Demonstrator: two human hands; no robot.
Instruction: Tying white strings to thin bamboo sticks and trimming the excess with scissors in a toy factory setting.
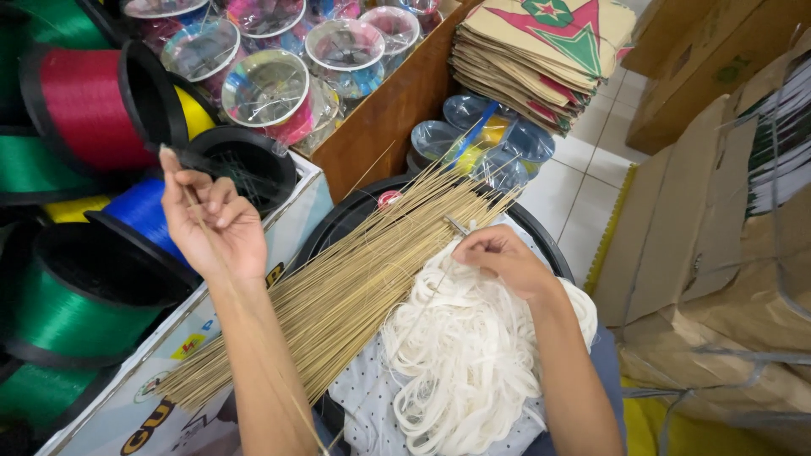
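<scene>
Head view, looking down.

Left hand (211, 224) raised at near left, fingers (173, 173) pinched shut on one thin bamboo stick (253, 338), held up apart from the rest. Right hand (505, 257) lowered at centre, fingers curled closed on a small metal tool (457, 225), kind not clear, knuckles resting over the white string pile (469, 355).

Bundle of bamboo sticks (363, 270) fanned diagonally across the lap, near-left ends over a printed carton (156, 380), far-right ends over a round black tray (541, 236). Judged very light, stiff yet springy, easy to snap if bent; smooth and liable to roll. Best taken near one end with a fingertip pinch, as with the stick in the left hand.

String pile judged soft, limp, prone to tangling; best lifted by a single loop, not by the mass.

Containers: printed carton at left packed with large spools of line, red (89, 105), green (72, 317), blue (148, 215), black-flanged. Wooden box (389, 110) at far centre filled with clear round reels (270, 89) of coloured line. More clear reels (498, 143) loose on the tiled floor (583, 177). Stack of folded paper kites (541, 55) at far right. Cardboard boxes (710, 219) at right, strapped, contents only partly visible.
</scene>
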